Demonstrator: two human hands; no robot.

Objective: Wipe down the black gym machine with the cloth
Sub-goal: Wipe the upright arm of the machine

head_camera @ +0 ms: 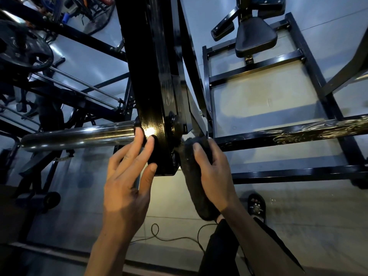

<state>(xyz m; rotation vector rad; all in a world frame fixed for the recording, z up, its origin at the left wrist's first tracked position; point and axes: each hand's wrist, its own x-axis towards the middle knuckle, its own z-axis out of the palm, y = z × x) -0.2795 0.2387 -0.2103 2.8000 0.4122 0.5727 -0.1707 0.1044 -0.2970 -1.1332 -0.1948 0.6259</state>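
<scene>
Both forearms reach up and forward, bare; the left hand (127,176) is spread, its straight fingers (148,145) touching the machine (153,96); the right hand (214,172) curls round the cloth (194,188), thumb lying across it, wrist bent inward.

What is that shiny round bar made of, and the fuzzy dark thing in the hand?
The shiny round silver bar looks like polished, probably chromed metal: it mirrors the lights in bright streaks. The fuzzy dark cloth in the right hand seems soft fabric, maybe microfibre: its surface looks nappy and dull, and it droops.
</scene>
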